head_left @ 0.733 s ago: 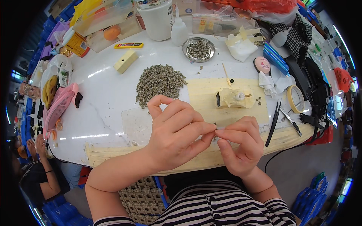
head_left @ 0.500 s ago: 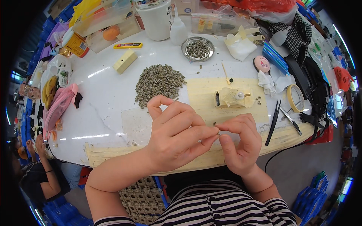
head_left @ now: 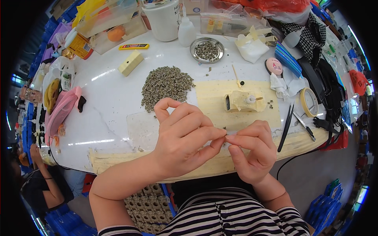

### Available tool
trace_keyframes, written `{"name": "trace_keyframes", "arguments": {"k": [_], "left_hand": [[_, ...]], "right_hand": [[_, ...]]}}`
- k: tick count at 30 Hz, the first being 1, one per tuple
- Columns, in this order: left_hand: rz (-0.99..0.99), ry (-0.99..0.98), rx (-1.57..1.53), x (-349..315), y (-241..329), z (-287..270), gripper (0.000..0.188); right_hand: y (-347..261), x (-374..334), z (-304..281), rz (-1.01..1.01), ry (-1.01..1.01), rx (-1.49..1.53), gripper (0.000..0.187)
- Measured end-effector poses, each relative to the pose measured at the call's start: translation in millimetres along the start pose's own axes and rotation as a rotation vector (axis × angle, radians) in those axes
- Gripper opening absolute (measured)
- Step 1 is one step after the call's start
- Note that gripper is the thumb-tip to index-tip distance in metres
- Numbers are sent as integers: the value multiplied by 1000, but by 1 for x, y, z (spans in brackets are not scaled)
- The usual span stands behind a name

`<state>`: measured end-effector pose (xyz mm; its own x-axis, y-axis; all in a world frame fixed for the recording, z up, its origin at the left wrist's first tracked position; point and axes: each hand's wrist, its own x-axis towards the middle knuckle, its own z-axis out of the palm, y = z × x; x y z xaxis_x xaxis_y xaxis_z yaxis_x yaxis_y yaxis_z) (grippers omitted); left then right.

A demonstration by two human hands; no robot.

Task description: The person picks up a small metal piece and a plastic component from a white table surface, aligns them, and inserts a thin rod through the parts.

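My left hand (head_left: 182, 141) and my right hand (head_left: 254, 149) meet above the near edge of the table, thumb and forefinger of each pinched together. The fingertips touch or nearly touch around something tiny and dark that I cannot make out. Just beyond the left hand lies a heap of small grey-brown metal-looking parts (head_left: 166, 87). Past the right hand, a tape-wrapped block (head_left: 240, 102) with a white nozzle-like tip stands on a yellowish sheet (head_left: 208, 94). A round metal dish (head_left: 221, 56) farther back holds more of the small parts.
Black tweezers (head_left: 286, 128), a craft knife (head_left: 305, 125) and a tape roll (head_left: 308, 102) lie at the right. A cream block (head_left: 130, 63), a white squeeze bottle (head_left: 186, 31) and a white bucket (head_left: 162, 23) stand farther back. Another person's arm (head_left: 49, 179) shows at far left.
Both hands stay close together with their fingertips shifted slightly. The right hand has moved a little to the right and its fingers have tilted. The other person's hand at far left has moved.
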<state>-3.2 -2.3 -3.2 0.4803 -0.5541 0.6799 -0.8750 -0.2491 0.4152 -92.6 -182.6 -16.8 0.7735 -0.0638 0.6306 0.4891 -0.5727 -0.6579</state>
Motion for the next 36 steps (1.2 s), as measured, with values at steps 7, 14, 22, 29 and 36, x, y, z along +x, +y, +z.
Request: {"name": "trace_keyframes", "arguments": {"k": [7,14,22,29,36], "left_hand": [[43,26,-15,-1,1,0,31],[18,17,12,0,2,0,31],[-7,10,-7,1,-1,-1,30],[27,22,-7,1,1,-1,31],[-14,1,7,0,2,0,28]], "right_hand": [[3,1,3,108,7,28,22],[2,0,2,84,25,59,22],[3,-1,1,55,18,16,26],[4,0,2,115,-21,37,24],[1,-1,1,-3,9,-10,28]]}}
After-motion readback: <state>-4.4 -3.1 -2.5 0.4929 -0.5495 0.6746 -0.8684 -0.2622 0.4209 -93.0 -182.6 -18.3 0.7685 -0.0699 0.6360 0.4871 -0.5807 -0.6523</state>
